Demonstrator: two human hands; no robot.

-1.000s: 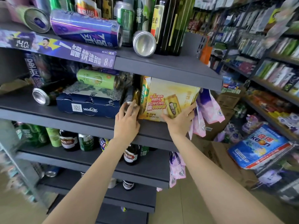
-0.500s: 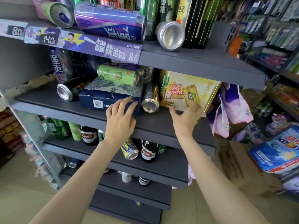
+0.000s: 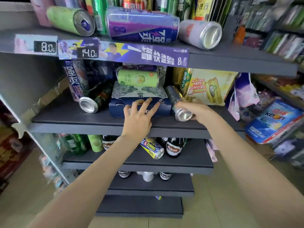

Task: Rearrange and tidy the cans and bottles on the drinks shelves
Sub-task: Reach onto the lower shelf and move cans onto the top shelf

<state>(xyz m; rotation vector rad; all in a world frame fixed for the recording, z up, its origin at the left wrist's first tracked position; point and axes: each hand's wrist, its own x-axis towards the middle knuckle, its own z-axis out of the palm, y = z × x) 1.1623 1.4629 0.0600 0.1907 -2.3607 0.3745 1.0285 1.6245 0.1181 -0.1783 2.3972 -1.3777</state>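
On the second dark grey shelf (image 3: 65,116) a dark can (image 3: 176,102) lies on its side, silver end toward me, and my right hand (image 3: 199,111) is wrapped around it. My left hand (image 3: 139,116) rests with fingers spread on the front of a navy can multipack (image 3: 139,96). A green can (image 3: 138,78) lies on top of that pack. A yellow beer carton (image 3: 209,87) stands to the right. Left of the pack, a dark can (image 3: 92,102) lies tipped over beside a purple can (image 3: 74,79).
The top shelf holds tipped cans: green (image 3: 70,19), purple (image 3: 141,25), pale (image 3: 200,33), with bottles behind. Brown bottles (image 3: 174,146) and a yellow-blue can (image 3: 152,148) sit on the shelf below. Pink-purple packets (image 3: 243,94) hang at the right; a blue bag (image 3: 276,119) lies beyond.
My right hand left the yellow carton and closed around the lying dark can. My left hand slid onto the navy multipack's front. The view shifted left.
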